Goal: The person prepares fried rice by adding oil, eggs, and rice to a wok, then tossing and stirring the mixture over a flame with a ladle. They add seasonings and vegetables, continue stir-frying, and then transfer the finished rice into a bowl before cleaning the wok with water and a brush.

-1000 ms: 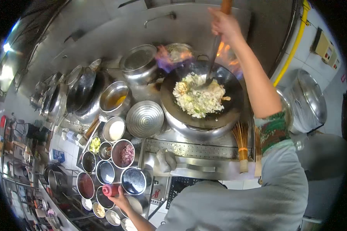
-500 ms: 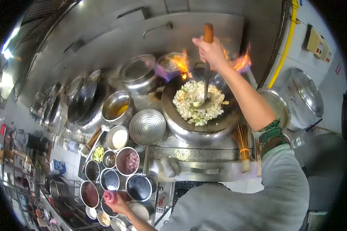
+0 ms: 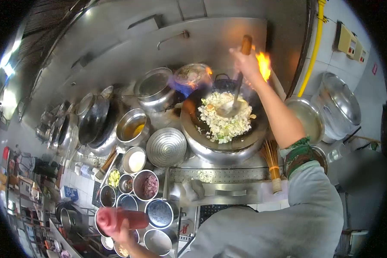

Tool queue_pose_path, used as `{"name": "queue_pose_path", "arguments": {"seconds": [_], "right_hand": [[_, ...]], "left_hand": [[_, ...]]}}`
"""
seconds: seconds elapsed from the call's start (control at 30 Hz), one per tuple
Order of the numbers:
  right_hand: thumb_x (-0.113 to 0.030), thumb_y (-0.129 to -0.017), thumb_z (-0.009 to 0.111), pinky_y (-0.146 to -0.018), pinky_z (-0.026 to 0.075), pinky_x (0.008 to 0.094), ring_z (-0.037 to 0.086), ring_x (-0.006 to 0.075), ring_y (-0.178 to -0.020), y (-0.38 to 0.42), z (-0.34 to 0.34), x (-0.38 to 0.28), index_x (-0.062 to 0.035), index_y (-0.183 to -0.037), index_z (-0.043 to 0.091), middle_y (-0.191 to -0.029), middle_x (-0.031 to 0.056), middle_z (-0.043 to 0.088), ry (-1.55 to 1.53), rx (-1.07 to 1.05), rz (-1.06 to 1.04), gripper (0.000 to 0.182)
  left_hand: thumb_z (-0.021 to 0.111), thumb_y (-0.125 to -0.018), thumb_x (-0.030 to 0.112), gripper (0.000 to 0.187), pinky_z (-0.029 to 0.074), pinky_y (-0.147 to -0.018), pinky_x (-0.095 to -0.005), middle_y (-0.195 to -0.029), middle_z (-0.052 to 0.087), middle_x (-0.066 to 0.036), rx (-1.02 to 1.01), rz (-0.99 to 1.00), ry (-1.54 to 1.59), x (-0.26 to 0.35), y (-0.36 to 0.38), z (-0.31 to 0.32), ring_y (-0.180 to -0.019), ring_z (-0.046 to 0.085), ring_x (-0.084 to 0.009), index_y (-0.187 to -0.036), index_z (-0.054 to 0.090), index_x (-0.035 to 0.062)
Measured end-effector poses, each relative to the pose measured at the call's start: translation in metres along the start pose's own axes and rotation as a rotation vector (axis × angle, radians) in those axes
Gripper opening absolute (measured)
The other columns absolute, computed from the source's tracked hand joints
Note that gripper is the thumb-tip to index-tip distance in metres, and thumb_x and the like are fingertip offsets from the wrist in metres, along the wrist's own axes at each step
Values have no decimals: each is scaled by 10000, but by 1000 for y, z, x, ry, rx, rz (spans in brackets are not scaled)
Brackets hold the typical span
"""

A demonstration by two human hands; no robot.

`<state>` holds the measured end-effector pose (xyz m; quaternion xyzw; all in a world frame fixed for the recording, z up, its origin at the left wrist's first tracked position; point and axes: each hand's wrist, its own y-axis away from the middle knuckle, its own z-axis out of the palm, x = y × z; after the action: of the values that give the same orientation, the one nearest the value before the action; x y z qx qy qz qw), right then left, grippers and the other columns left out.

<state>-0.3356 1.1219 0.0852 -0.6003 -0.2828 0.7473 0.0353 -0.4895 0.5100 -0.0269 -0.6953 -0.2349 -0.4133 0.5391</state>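
My right hand (image 3: 246, 64) is wrapped round the wooden handle of a ladle (image 3: 230, 108), whose bowl rests in the food. White and pale green chopped food (image 3: 225, 124) lies in a dark wok (image 3: 256, 137) over the burner, with flames behind my wrist. At the lower left, my left hand (image 3: 125, 236) grips a red bottle (image 3: 131, 218), tilted sideways above several round metal containers and blurred by motion.
A perforated strainer (image 3: 166, 147), a pot with yellow liquid (image 3: 133, 127) and a lidded pot (image 3: 154, 85) stand left of the wok. A bamboo brush (image 3: 271, 161) lies at its right. Stacked woks (image 3: 94, 118) stand further left.
The red bottle has risen from among the containers and tipped sideways in my left hand. My right hand has moved slightly right and down with the ladle. The flames by the back pot have shrunk.
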Motion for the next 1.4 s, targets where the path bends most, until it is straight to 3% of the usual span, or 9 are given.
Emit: {"name": "queue_pose_path", "arguments": {"seconds": [0.1, 0.27, 0.4, 0.53, 0.63, 0.87, 1.13, 1.3, 1.4], "right_hand": [[-297, -901, 703, -397, 335, 299, 416, 106, -390, -35, 6, 9, -102, -642, 529, -486, -27, 428, -41, -163, 67, 368], [-227, -922, 679, -399, 301, 281, 351, 86, -407, -23, 0, -9, -130, -737, 460, -530, -48, 365, -288, -103, 28, 303], [-218, -933, 669, -388, 290, 276, 324, 78, -396, -4, -9, 15, -135, -819, 467, -524, -55, 338, -367, -122, 170, 246], [-199, -957, 629, -400, 287, 265, 306, 63, -390, 67, -59, -37, -128, -776, 455, -504, -51, 333, -388, -91, 157, 261], [-192, -986, 557, -409, 290, 275, 300, 85, -386, 123, -108, -30, -134, -718, 390, -492, -36, 331, -448, -75, 7, 320], [-128, -977, 565, -449, 307, 299, 319, 107, -420, 175, -169, -53, -142, -667, 333, -509, -20, 359, -610, -3, -79, 387], [-157, -973, 581, -428, 305, 278, 334, 91, -426, 159, -151, -52, -144, -678, 342, -518, -27, 350, -566, -53, -91, 380], [-172, -953, 625, -398, 281, 252, 344, 66, -425, 117, -146, -75, -155, -716, 403, -554, -55, 364, -502, 33, -110, 325], [-160, -944, 643, -419, 264, 232, 348, 45, -460, 74, -159, -70, -138, -857, 564, -583, -74, 386, -468, 126, -184, 119]], "left_hand": [[729, -627, 115, 814, 474, -941, -349, -1148, 583, -125, -286, -54, -186, 27, -42, 52, -1010, 595, -247, -1369, 427, -29], [740, -656, 102, 804, 471, -948, -337, -1168, 605, -101, -661, -506, 104, 40, -87, 155, -1040, 604, -209, -1398, 439, 36], [760, -668, 162, 763, 484, -934, -332, -1161, 644, -127, -991, -379, -148, 20, -115, 234, -1051, 627, -208, -1369, 482, 47], [776, -637, 269, 791, 488, -950, -361, -1169, 664, -189, -1294, -300, -330, 17, -132, 307, -1087, 643, -286, -1346, 512, 38], [771, -596, 363, 861, 493, -952, -385, -1174, 663, -229, -1270, -150, -732, -2, -142, 357, -1104, 633, -357, -1344, 512, 24], [765, -556, 401, 930, 510, -931, -397, -1201, 645, -259, -1161, -161, -969, -72, -181, 398, -1101, 640, -375, -1363, 495, 22], [773, -579, 319, 771, 508, -937, -417, -1171, 670, -217, -1127, -39, -1087, -39, -146, 414, -1093, 641, -372, -1279, 577, 63], [793, -607, 275, 737, 507, -922, -357, -1106, 696, -157, -1085, -248, -530, -55, -164, 347, -1041, 662, -294, -1283, 584, 66], [790, -673, 180, 666, 497, -928, -342, -1144, 690, -93, -978, -421, -156, -43, -155, 273, -1020, 656, -207, -1298, 579, 88]]}}
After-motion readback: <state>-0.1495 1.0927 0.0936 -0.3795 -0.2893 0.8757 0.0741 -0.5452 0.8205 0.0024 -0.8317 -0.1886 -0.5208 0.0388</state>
